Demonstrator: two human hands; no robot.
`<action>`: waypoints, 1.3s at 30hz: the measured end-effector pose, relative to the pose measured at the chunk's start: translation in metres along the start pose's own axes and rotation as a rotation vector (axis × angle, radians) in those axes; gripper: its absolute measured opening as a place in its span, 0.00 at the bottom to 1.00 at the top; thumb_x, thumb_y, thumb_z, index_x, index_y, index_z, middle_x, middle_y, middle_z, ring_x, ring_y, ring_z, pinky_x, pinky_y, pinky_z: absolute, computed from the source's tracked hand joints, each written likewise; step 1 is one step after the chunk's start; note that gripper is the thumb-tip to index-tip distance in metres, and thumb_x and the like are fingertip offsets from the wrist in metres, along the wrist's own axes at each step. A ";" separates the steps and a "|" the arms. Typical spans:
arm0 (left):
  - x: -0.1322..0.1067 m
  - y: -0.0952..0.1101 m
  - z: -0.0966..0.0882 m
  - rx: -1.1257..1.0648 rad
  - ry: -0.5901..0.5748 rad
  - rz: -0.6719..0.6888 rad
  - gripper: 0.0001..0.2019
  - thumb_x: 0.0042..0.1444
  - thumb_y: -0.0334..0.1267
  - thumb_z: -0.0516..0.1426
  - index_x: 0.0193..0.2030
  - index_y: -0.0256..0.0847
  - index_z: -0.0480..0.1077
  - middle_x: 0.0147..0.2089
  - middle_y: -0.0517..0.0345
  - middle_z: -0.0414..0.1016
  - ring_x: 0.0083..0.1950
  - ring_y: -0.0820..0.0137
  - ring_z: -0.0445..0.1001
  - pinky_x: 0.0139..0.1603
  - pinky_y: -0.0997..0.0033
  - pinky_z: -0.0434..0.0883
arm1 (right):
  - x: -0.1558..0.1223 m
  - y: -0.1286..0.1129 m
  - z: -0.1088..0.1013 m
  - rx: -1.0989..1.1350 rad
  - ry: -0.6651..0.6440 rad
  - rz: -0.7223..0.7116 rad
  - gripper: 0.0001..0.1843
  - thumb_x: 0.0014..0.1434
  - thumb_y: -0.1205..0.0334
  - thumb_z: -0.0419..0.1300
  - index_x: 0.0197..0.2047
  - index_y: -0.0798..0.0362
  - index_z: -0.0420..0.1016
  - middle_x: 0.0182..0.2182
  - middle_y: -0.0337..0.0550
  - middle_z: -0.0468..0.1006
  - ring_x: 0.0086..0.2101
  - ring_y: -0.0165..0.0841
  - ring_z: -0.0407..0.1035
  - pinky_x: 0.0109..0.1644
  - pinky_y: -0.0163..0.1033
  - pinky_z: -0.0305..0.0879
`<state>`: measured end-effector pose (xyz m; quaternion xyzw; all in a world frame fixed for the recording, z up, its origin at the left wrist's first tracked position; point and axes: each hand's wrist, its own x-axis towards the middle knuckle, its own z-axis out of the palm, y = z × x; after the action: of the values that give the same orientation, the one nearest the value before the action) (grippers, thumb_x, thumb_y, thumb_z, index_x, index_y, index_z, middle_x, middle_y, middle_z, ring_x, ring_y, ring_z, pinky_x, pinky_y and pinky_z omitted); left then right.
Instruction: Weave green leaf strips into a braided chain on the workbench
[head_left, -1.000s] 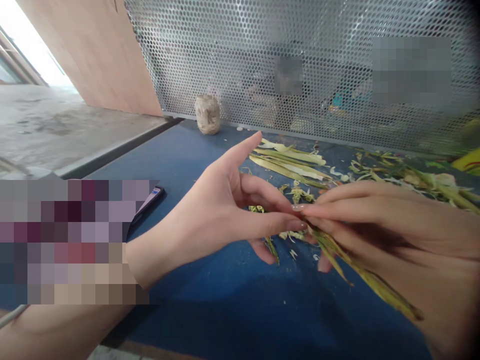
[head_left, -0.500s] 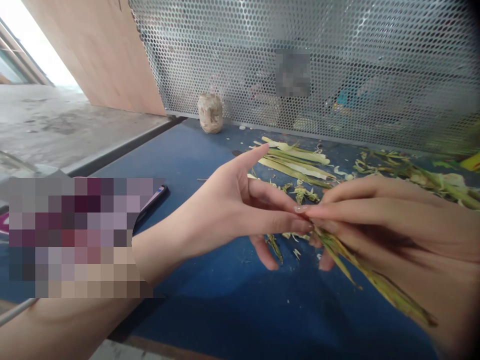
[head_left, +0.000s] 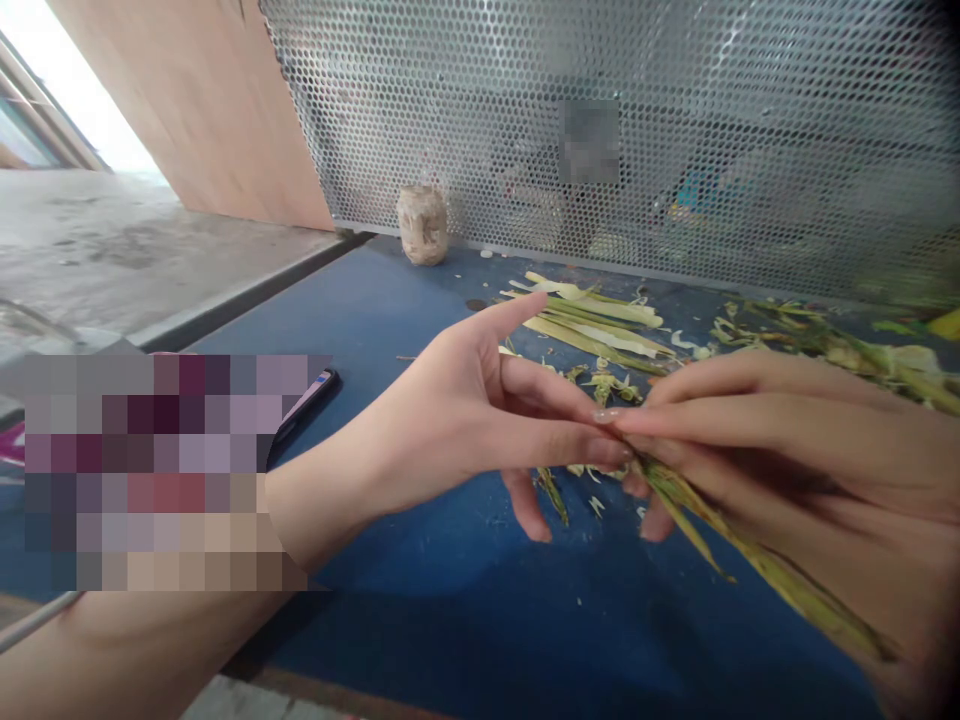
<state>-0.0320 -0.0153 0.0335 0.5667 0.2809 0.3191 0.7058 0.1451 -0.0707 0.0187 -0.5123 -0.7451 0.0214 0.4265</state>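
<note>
Leaf strands (head_left: pixel 795 588), withered and yellow-green, slanted down to the right from the meeting fingertips, in the head view. I saw the left hand (head_left: pixel 442 420) pinching their upper end between thumb and finger, its index raised free; the right hand (head_left: pixel 787 450) gripped them close by. The step seemed to be fine work at that end, and the next move called, I judged, for a steady right hold and a light left touch. Just beyond the fingers lay scraps (head_left: pixel 611 385) and split leaves (head_left: pixel 592 325) on the blue table (head_left: pixel 337 300); a jar (head_left: pixel 424 230) stood farther off, a phone (head_left: pixel 307 415) left. Only the fingers themselves stood in the way, hiding the pinched end.
</note>
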 end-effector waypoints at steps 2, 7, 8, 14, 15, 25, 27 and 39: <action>0.000 0.000 0.001 0.009 0.007 0.013 0.49 0.43 0.21 0.60 0.65 0.42 0.32 0.28 0.59 0.76 0.29 0.66 0.76 0.16 0.80 0.71 | 0.000 -0.001 0.000 -0.015 0.009 -0.007 0.09 0.56 0.52 0.55 0.32 0.35 0.77 0.32 0.31 0.74 0.28 0.27 0.69 0.29 0.33 0.66; -0.001 0.000 0.000 0.034 0.022 0.052 0.49 0.43 0.21 0.60 0.65 0.43 0.33 0.28 0.59 0.76 0.31 0.65 0.77 0.16 0.80 0.71 | 0.003 0.005 0.001 -0.037 0.005 -0.048 0.07 0.56 0.53 0.56 0.34 0.33 0.76 0.33 0.28 0.75 0.28 0.25 0.70 0.24 0.29 0.67; -0.001 -0.001 0.000 0.034 0.018 0.062 0.49 0.43 0.21 0.60 0.65 0.44 0.33 0.28 0.59 0.77 0.31 0.64 0.77 0.16 0.80 0.71 | 0.003 0.007 0.000 -0.042 0.006 -0.073 0.07 0.55 0.54 0.57 0.35 0.33 0.75 0.33 0.28 0.75 0.29 0.26 0.71 0.23 0.29 0.67; -0.002 -0.004 -0.002 0.012 0.000 0.104 0.49 0.44 0.22 0.60 0.65 0.47 0.34 0.29 0.58 0.77 0.32 0.63 0.78 0.15 0.79 0.72 | 0.005 0.009 -0.001 -0.050 -0.010 -0.097 0.07 0.55 0.54 0.57 0.35 0.33 0.76 0.33 0.28 0.75 0.28 0.26 0.71 0.23 0.28 0.67; -0.002 -0.005 -0.002 0.011 0.005 0.111 0.49 0.44 0.23 0.60 0.65 0.47 0.34 0.29 0.58 0.77 0.32 0.62 0.78 0.16 0.80 0.72 | 0.004 0.007 -0.001 -0.045 -0.004 -0.065 0.07 0.56 0.54 0.56 0.34 0.33 0.76 0.33 0.28 0.75 0.27 0.25 0.70 0.24 0.29 0.68; -0.001 -0.006 -0.003 0.047 -0.004 0.169 0.48 0.44 0.24 0.60 0.65 0.53 0.36 0.29 0.63 0.78 0.32 0.65 0.78 0.18 0.81 0.72 | -0.001 0.001 0.002 -0.015 0.006 0.006 0.09 0.56 0.51 0.54 0.33 0.33 0.76 0.32 0.31 0.75 0.30 0.30 0.70 0.32 0.36 0.67; -0.001 -0.005 -0.004 0.063 -0.013 0.171 0.48 0.44 0.24 0.60 0.65 0.53 0.35 0.30 0.63 0.78 0.32 0.65 0.78 0.19 0.80 0.73 | 0.000 0.002 0.002 -0.022 0.013 0.003 0.08 0.56 0.51 0.55 0.33 0.33 0.76 0.32 0.31 0.75 0.32 0.30 0.70 0.33 0.36 0.66; -0.003 0.002 0.001 0.076 0.010 0.127 0.47 0.46 0.21 0.58 0.65 0.50 0.32 0.28 0.64 0.76 0.30 0.65 0.77 0.18 0.77 0.72 | 0.000 0.000 0.001 -0.003 0.014 -0.010 0.09 0.56 0.51 0.54 0.33 0.33 0.76 0.33 0.32 0.75 0.32 0.31 0.70 0.33 0.36 0.67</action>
<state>-0.0334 -0.0175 0.0361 0.6083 0.2598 0.3553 0.6605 0.1445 -0.0703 0.0183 -0.5092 -0.7448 0.0145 0.4311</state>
